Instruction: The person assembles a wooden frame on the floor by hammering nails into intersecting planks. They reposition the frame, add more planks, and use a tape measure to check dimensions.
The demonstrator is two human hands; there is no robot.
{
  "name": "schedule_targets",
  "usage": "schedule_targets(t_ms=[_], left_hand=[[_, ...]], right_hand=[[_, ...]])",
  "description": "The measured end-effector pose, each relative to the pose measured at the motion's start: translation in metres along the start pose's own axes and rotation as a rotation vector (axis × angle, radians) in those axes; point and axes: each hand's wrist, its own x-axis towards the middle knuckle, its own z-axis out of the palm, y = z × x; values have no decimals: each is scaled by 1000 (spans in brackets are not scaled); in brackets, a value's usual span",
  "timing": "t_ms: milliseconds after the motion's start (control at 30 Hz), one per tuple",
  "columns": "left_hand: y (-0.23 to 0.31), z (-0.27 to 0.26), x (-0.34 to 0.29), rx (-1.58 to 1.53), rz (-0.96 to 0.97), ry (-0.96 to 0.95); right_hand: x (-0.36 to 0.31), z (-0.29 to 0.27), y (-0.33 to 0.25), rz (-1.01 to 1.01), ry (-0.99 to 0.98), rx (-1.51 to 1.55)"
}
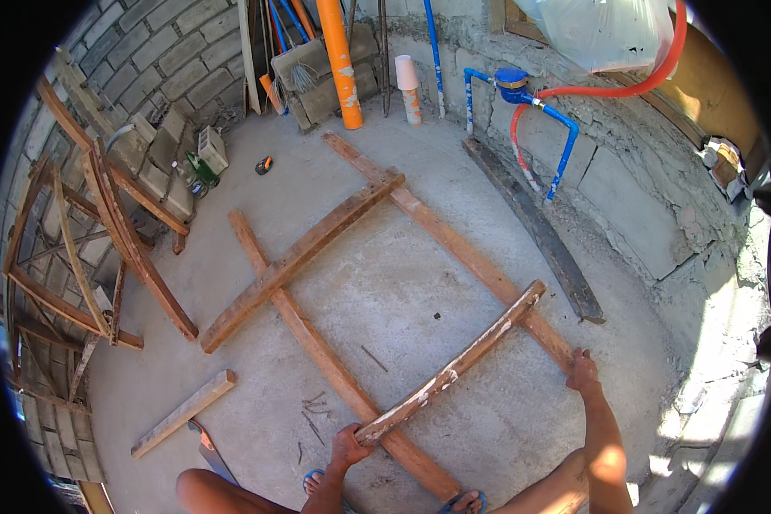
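1. Left hand (349, 447) reaching forward, fingers closed around the near end of the whitish cross batten (451, 370).
2. Right hand (582, 372) stretched out, palm down, gripping the end of the right long plank (454, 244).
3. Batten lying across both long planks on the concrete floor (403, 291).
4. Right fingers hard to make out; saw (211, 452) partly hidden behind the knee.

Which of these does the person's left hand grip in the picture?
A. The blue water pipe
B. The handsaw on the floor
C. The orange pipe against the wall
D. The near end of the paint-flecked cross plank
D: the left hand closes on the near end of the paint-flecked cross plank, which lies across two long planks, while the right hand rests on the end of the right long plank.
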Motion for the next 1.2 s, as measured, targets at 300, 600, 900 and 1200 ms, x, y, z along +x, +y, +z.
schedule_targets(t_ms=[300,600,900,1200], left_hand=[[4,-15,-2,211,-77,-111],[1,-61,31,53,7,-371],[-148,-170,135,-964,-277,638],[-40,-74,30,-638,-351,-313]], right_hand=[[-44,-23,-41,204,145,-132],[-329,69,-244,859,-311,1193],[-364,147,-284,1111,-535,1359],[-353,86,-334,939,-297,962]])
